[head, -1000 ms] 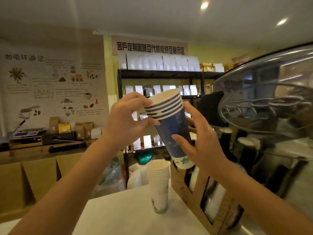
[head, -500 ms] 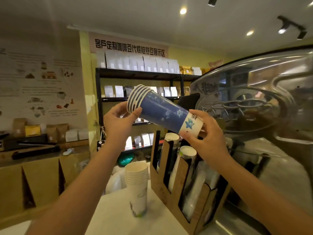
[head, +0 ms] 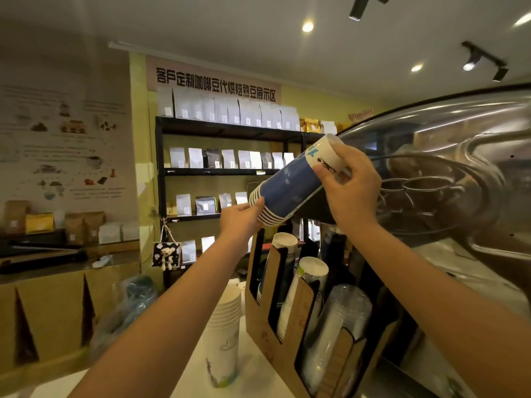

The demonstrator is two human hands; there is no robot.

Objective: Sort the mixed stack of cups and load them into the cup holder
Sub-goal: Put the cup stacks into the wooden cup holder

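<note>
While the big steel machine [head: 459, 173] filled the right of the room and the black shelf [head: 230, 173] of pale bags stood against the back wall, the wooden holder [head: 275, 334] sat on the white counter [head: 184, 377] right under the person's arms. Half a second before, it had looked lower and smaller from where the camera sat; now its slots came up close, with a paper stack in the rear slot, a second in the middle slot and clear plastic cups in the front one. Just left of the holder stood the white cups [head: 225, 337], rims up, apart from both hands, in the same spot by the holder as before.

Above the holder, the blue cups [head: 290, 188] were held in the air as one nested stack, and this was where the change showed. A moment earlier the stack had lain with its rims up and to the left and its base low on the right. Now it was tipped the other way: the rims pointed down and left, just over the rear slot, and the white base rose up to the right. None of the stack had entered a slot.

The right hand [head: 352, 186] was closed round the base end, fingers wrapped over the white band. The left hand [head: 241, 222] was pinched on the rims at the low end, thumb and fingertips against the rolled edges.
</note>
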